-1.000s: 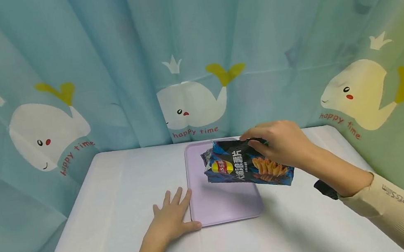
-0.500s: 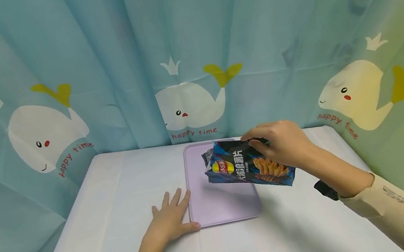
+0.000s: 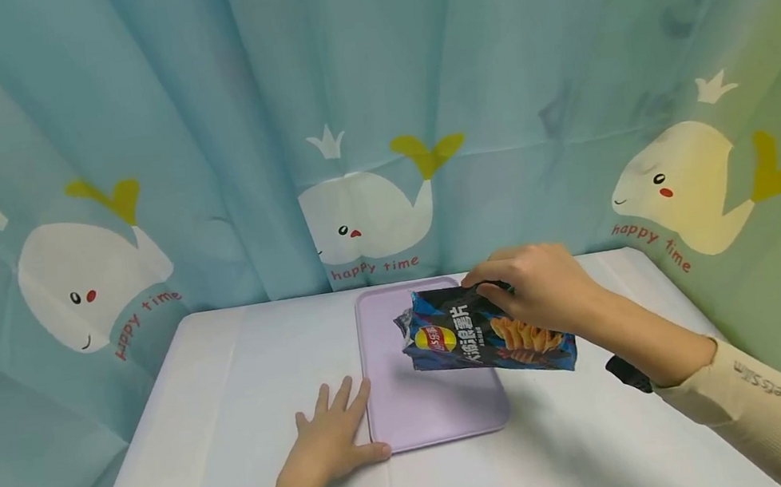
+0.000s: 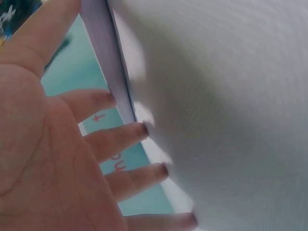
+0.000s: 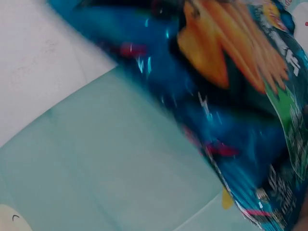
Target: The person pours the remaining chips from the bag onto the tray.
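Observation:
In the head view, my right hand (image 3: pixel 543 286) pinches the upper edge of a black-and-blue potato chip bag (image 3: pixel 483 357) between thumb and fingers. The bag lies on its side in the air, overlapping the upper right of a lilac tray (image 3: pixel 439 419). A silvery crumpled flap shows at its left end. My left hand (image 3: pixel 329 437) rests with spread fingers at the tray's left side, thumb by the near left corner. The left wrist view shows the same hand's palm (image 4: pixel 53 149) and straight fingers along the tray rim (image 4: pixel 103 48). Printed chips fill much of the bag (image 5: pixel 159 86) in the right wrist view.
A white-covered table (image 3: pixel 234 390) lies under the tray. Behind it hangs a blue-green curtain (image 3: pixel 219 134) printed with whales and "happy time". Black wrist straps (image 3: pixel 628 374) show at both wrists.
The head view has tipped a little, so the scene sits slightly lower in it. My right hand still grips the bag over the tray, and my left hand keeps its place.

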Demonstrator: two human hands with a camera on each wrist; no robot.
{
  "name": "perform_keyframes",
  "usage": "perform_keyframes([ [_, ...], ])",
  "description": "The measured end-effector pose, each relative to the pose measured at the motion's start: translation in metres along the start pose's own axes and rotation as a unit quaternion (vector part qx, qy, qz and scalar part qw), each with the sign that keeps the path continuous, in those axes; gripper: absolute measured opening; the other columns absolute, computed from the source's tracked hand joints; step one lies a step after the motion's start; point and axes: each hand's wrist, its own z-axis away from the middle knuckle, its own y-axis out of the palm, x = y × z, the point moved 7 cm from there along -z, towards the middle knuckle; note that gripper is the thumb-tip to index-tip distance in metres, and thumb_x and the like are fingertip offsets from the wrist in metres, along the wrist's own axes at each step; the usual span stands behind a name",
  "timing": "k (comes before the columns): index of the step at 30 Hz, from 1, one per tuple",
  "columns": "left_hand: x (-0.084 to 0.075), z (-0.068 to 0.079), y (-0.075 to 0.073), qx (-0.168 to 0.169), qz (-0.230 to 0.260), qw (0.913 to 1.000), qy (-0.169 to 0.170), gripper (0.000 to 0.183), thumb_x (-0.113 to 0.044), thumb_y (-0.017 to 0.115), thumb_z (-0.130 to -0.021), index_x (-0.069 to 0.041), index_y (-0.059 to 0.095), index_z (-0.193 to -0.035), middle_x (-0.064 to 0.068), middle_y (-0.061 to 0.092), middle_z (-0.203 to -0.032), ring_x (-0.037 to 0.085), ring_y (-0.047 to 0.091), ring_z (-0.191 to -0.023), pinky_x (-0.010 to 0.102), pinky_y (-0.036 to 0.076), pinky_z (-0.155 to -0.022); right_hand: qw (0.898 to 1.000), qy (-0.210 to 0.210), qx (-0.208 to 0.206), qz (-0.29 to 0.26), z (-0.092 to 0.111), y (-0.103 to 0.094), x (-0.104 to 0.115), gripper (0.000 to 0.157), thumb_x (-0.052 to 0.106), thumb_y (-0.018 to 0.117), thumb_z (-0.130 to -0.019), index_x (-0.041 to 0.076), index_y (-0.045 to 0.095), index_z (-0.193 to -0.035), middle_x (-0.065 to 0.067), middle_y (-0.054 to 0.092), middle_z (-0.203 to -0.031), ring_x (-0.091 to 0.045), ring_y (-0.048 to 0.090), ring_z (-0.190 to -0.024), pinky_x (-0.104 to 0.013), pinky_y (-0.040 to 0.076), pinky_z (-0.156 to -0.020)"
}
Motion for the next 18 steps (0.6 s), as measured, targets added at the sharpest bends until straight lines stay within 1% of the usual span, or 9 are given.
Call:
perform_keyframes([
  [5, -0.0009, 0.0008, 0.0026, 0.002, 0.000, 1.0000, -0.002, 0.105, -0.068, 0.076, -0.070, -0.015, 0.041, -0.153, 0.019, 0.035, -0.159, 0.056, 0.022, -0.144, 0.086, 0.018, -0.098, 1.000, 0.006, 0.009, -0.002, 0.0039, 0.0028, -0.0008, 0.020, 0.013, 0.075, -0.087, 0.024, 0.078, -0.103, 0.007, 0.077, -0.092, -0.002, 0.053, -0.052, -0.020, 0.032, -0.043],
  [9, -0.0017, 0.0018, 0.0043, 0.004, 0.001, 1.0000, 0.000, 0.105, -0.069, 0.075, -0.070, -0.015, 0.041, -0.153, 0.019, 0.035, -0.159, 0.056, 0.023, -0.144, 0.086, 0.019, -0.097, 1.000, 0.011, 0.012, -0.005, 0.0065, 0.0033, -0.0009, 0.020, 0.012, 0.076, -0.087, 0.024, 0.078, -0.103, 0.007, 0.077, -0.092, -0.002, 0.057, -0.056, -0.020, 0.035, -0.046],
  [13, -0.0012, 0.0018, 0.0024, 0.005, 0.000, 1.0000, -0.004, 0.104, -0.068, 0.076, -0.069, -0.015, 0.042, -0.153, 0.020, 0.036, -0.158, 0.057, 0.023, -0.144, 0.086, 0.019, -0.097, 1.000, 0.013, 0.009, -0.009, 0.0060, 0.0016, -0.0013, 0.019, 0.013, 0.074, -0.088, 0.024, 0.078, -0.104, 0.007, 0.077, -0.094, -0.001, 0.055, -0.056, -0.021, 0.034, -0.046],
  [15, -0.0001, 0.0013, 0.0023, 0.006, -0.002, 1.0000, -0.007, 0.104, -0.068, 0.076, -0.069, -0.015, 0.042, -0.153, 0.020, 0.036, -0.158, 0.057, 0.023, -0.143, 0.087, 0.019, -0.097, 1.000, 0.013, 0.011, -0.005, 0.0055, 0.0023, -0.0016, 0.019, 0.014, 0.074, -0.089, 0.024, 0.078, -0.104, 0.008, 0.077, -0.095, -0.001, 0.058, -0.058, -0.021, 0.036, -0.047],
  [18, 0.0010, -0.0011, 0.0020, 0.002, -0.002, 1.0000, -0.004, 0.104, -0.068, 0.076, -0.069, -0.016, 0.042, -0.153, 0.019, 0.036, -0.158, 0.056, 0.023, -0.144, 0.086, 0.019, -0.097, 1.000, 0.015, 0.011, -0.005, 0.0052, 0.0021, -0.0029, 0.019, 0.014, 0.074, -0.089, 0.024, 0.077, -0.104, 0.007, 0.077, -0.095, -0.001, 0.055, -0.055, -0.021, 0.034, -0.046],
])
